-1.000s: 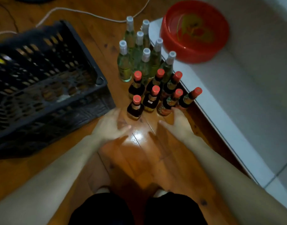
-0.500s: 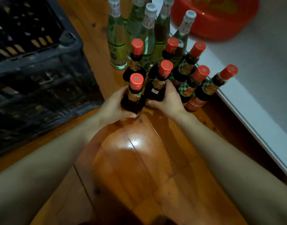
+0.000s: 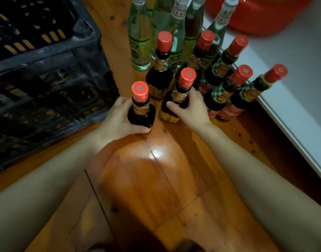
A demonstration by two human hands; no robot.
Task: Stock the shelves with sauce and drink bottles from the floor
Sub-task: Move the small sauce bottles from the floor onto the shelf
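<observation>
two upright sauce bottles (image 3: 141,115) (image 3: 167,114): left hand (image 3: 117,121) fingers (image 3: 121,101) grasp one, right hand (image 3: 192,110) another.

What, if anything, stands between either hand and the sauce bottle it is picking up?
Nothing visible. The left hand grips the front sauce bottle, and the right hand grips the neighbouring sauce bottle, both at the near edge of the cluster. The shelves are out of view.

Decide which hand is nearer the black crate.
Left. The left hand grips a sauce bottle beside the crate; the right hand grips a second bottle farther away.
</observation>
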